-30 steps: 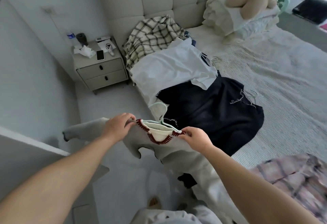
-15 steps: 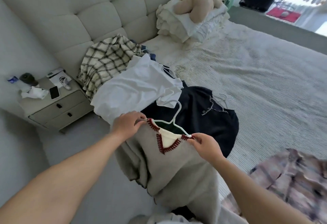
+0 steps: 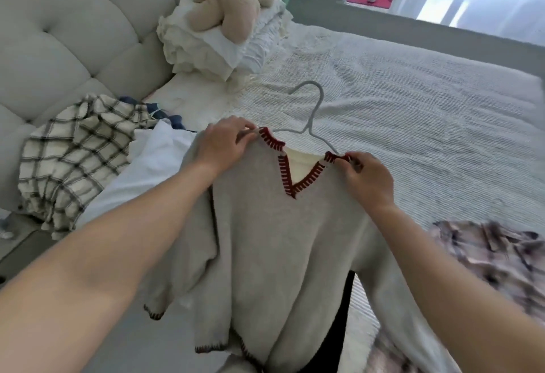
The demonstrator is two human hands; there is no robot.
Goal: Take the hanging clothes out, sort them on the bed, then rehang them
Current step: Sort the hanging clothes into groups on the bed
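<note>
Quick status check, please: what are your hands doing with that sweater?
Left hand and right hand pinch sweater shoulders. Hanger inside. White shirt beside it.

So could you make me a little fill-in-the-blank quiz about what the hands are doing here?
1. Both hands hold a grey sweater by its ____.
2. The sweater's V-neck has ____ stitching.
3. A white ____ sticks out of the neck opening.
4. On the pillows lies a beige ____.

Missing words: shoulders; red; hanger; stuffed toy

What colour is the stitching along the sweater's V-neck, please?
Dark red stitching on the grey sweater, clearest in the head view.
</note>
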